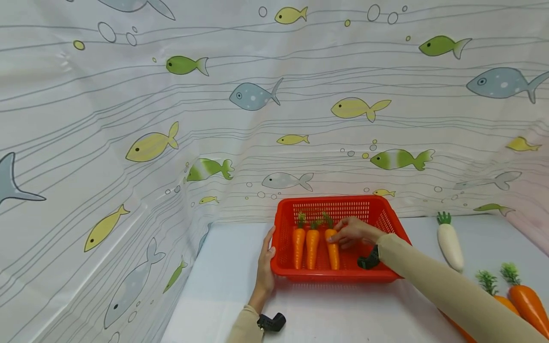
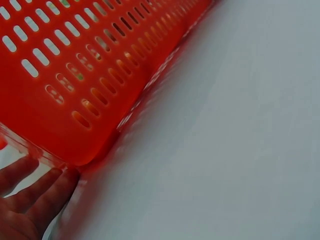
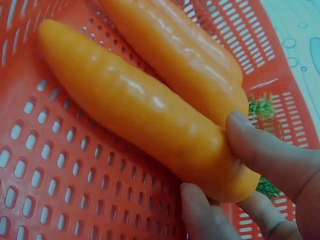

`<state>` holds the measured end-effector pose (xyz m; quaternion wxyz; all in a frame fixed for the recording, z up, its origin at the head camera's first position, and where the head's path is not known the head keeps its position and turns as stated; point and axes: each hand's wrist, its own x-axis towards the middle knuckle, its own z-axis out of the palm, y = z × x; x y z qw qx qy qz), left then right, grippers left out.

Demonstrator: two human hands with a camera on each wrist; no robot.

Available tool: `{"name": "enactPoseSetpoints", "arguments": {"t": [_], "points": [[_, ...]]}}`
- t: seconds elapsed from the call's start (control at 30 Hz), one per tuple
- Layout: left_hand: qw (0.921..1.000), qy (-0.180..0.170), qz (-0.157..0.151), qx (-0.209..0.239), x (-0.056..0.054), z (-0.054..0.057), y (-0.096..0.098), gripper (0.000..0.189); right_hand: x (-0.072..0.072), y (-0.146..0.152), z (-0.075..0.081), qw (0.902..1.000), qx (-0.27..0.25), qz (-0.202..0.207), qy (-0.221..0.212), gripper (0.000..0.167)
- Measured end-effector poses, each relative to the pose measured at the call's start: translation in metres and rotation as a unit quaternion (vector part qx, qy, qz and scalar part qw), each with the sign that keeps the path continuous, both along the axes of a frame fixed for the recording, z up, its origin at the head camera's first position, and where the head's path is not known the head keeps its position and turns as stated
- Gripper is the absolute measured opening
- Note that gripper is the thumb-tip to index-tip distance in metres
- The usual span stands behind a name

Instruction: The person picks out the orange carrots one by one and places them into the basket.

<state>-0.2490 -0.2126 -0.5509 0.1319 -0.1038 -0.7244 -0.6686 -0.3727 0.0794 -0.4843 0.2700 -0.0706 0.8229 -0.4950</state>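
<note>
Red basket, head view: the basket [image 1: 356,275] stands toward the far edge of the white tabletop [image 1: 231,267], its back rim close to the fish-print backdrop [image 1: 309,57].
Carrots in it: three, leafy tops toward the back wall; the left carrot [image 1: 299,248] and middle carrot [image 1: 312,248] lie near the left wall, with a gap between the middle one and the right-hand carrot [image 1: 332,252].
Right grip: the right grip [image 1: 352,232] is inside the rim, thumb and fingers closed about the upper part of the right-hand carrot.
Left grip: the left grip [image 1: 265,267] has its fingers extended against the outer left wall.
Room around: tabletop extends left of the basket and in front of it; on the right lie a white radish [image 1: 451,247] and an outer carrot [image 1: 529,305], with more orange partly hidden by the right sleeve [image 1: 446,281].
Basket corner, left wrist view: fingertips meet the rim, fairly straight; tabletop runs alongside the slotted wall.
Pinched carrot, right wrist view: thumb on one side of the thick end, fingers on the other; slotted basket floor spreads along one flank, the other carrots close along the opposite one.
Printing: fish, bubbles and wavy lines on the backdrop.
</note>
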Motion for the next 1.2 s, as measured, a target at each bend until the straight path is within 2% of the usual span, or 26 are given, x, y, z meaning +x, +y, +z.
{"name": "enactPoseSetpoints", "arguments": {"t": [0.27, 0.6, 0.77, 1.0, 1.1, 1.2], "points": [[1.0000, 0.000, 0.000, 0.000, -0.001, -0.001, 0.000, 0.061, -0.001, 0.000, 0.000, 0.9998, 0.014, 0.014, 0.003, 0.045], [1.0000, 0.007, 0.003, 0.002, -0.002, 0.000, 0.000, 0.061, -0.003, 0.000, 0.001, 0.9985, 0.029, 0.045, 0.011, 0.058], [1.0000, 0.003, 0.001, -0.002, 0.000, -0.002, 0.000, 0.061, -0.001, -0.001, -0.001, 0.9977, 0.032, 0.059, 0.008, 0.058], [1.0000, 0.000, 0.004, -0.008, 0.001, -0.003, 0.002, 0.061, 0.001, 0.002, -0.003, 0.9950, 0.059, 0.073, 0.036, 0.073], [0.9999, 0.001, 0.009, -0.008, 0.002, -0.003, 0.002, 0.061, 0.003, 0.002, 0.000, 0.9931, 0.076, 0.074, 0.050, 0.067], [0.9999, 0.002, 0.010, -0.003, 0.001, -0.002, 0.002, 0.060, 0.006, 0.004, 0.008, 0.9897, 0.095, 0.067, 0.083, 0.060]]}}
